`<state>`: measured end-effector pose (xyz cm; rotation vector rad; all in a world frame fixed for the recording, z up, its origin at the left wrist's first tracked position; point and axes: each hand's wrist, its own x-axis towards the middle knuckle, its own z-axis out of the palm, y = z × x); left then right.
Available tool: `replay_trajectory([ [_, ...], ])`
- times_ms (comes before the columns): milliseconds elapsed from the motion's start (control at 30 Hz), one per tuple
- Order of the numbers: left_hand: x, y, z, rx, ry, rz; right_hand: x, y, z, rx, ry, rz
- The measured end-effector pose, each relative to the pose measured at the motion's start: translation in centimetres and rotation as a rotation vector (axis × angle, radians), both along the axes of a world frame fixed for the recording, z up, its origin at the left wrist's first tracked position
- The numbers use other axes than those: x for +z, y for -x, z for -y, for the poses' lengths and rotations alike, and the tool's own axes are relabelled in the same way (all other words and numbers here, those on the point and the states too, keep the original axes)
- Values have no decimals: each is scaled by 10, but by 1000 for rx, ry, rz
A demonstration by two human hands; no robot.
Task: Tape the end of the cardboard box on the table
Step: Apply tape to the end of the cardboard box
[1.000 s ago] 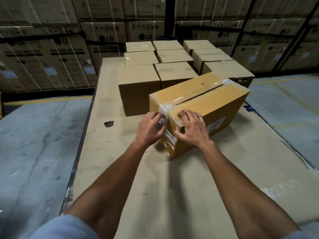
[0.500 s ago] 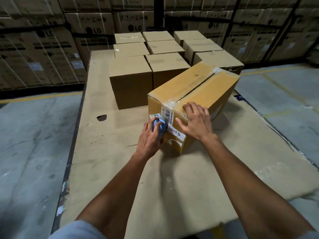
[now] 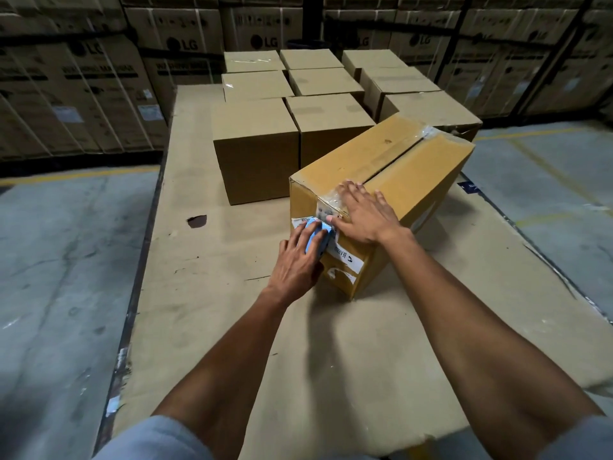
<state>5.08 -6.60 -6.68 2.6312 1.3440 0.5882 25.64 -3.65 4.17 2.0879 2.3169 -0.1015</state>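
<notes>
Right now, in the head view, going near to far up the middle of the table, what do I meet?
Left hand on the blue tape dispenser → right hand flat on the box → plain boxes in rows → LG cartons stacked behind the table.

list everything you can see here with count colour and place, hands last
cardboard box: 1, yellow-brown, angled on the table, clear tape at both ends
plain boxes: 9 visible, brown, grouped behind it
tape dispenser: 1, blue, against the box's near end
table: 1, covered in tan cardboard
LG cartons: many, brown, stacked along the back
left hand: gripping the dispenser
right hand: flat on the box's near top edge
</notes>
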Motion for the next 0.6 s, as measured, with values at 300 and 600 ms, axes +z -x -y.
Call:
replay_trajectory([
  [300,-17,6,-13,-72,-10,30,-5,5,-3,-16,-33,14],
  [600,-17,10,-12,-109,-90,22,-6,5,-5,34,-59,38],
])
